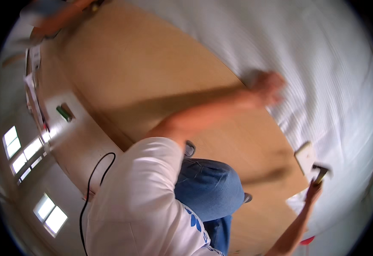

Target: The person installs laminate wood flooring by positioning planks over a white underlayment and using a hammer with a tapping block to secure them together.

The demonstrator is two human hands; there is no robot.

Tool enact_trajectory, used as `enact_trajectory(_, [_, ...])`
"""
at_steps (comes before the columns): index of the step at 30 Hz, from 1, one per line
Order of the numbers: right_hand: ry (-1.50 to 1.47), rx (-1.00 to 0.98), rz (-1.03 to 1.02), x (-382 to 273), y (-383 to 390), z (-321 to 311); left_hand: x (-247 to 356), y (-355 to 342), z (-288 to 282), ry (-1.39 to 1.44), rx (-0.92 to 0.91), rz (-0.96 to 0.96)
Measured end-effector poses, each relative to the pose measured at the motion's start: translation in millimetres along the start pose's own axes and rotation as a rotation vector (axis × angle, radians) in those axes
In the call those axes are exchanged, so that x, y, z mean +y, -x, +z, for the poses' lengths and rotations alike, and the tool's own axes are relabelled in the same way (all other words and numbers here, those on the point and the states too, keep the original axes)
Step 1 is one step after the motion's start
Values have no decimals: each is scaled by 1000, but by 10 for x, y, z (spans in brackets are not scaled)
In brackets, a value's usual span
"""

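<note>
The fingers of the right hand (313,193) are wrapped round the handle of a hammer (321,170), which is held out over a white sheet (314,77), near a pale block (306,157) set beside the edge of a tan wooden panel (165,55). The left hand (268,87) is blurred near the panel's long edge — how far its fingers are spread, and whether anything is gripped, cannot be told.

The hammer's weight can be expected to be gathered in its dark head, so control is best gained by a hold low on the yellowish handle. The panel is probably stiff over short spans yet awkwardly heavy, best taken by opposite edges. Its face is flat and smooth, its edge cleanly cut; the sheet is finely ribbed, rumpled and presumably soft, easily creased.
</note>
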State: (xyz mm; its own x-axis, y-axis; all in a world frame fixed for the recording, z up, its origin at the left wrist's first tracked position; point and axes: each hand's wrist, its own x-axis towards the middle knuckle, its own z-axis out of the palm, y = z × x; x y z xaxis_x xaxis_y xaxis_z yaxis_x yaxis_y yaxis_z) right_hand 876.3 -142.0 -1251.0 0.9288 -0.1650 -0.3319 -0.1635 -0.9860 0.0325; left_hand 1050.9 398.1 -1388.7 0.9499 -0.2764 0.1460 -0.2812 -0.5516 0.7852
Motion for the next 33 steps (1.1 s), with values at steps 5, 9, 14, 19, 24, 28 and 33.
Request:
enact_trajectory(5, [-324, 44, -56, 1, 978, 949, -1139, 1016, -2409, -763, 244, -637])
enact_trajectory(9, [-313, -341, -27, -1122, 1163, 1053, -1210, 1261, -2803, -683, 87, -756])
enact_trajectory(14, [-168, -373, -369, -2510, 1146, 925, -1196, 1175, -2866, -665, -15, -746])
enact_trajectory(19, [-177, -386, -229, -2948, 1112, 805, -1231, 1244, -2936, -649, -29, -745])
enact_trajectory(24, [-84, -417, -287, -2958, 1090, 663, -1258, 1164, -2942, -691, -93, -787])
enact_trajectory(28, [-43, -431, -317, -2905, 1050, 724, -1251, 1131, -3061, -657, -158, -808])
enact_trajectory(33, [-80, -421, -458, -2569, 825, 590, -1133, 1524, -3057, -637, -202, -808])
